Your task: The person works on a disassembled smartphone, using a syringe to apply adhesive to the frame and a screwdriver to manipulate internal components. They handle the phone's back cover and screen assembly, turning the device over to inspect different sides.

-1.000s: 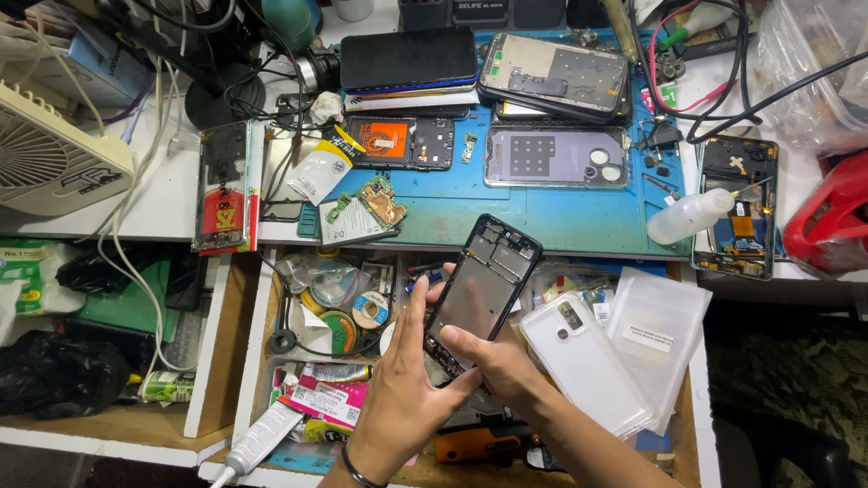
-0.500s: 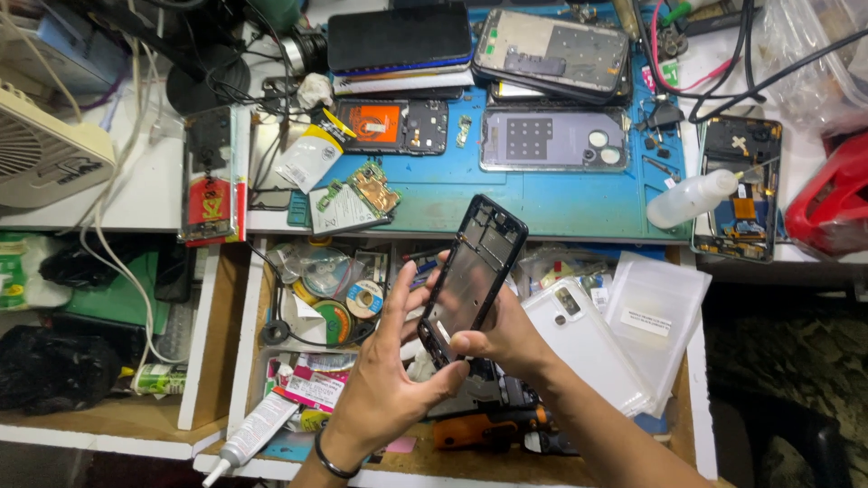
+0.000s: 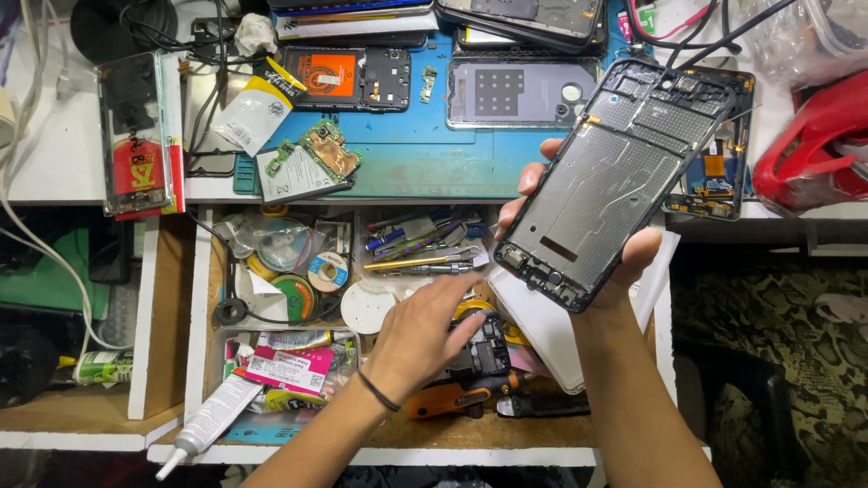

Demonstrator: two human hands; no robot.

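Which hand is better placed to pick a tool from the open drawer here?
Left. The left hand is empty and spread low over the drawer, its fingers right by the tweezers. The right hand is occupied holding the phone frame up over the mat's edge.

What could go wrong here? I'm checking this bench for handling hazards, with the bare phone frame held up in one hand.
The right hand grips the phone frame only by its lower end, tilted above the open drawer, so it might slip and drop onto the tools. The left hand reaches into that crowded drawer near the tweezers and could get pricked or knock small parts loose.
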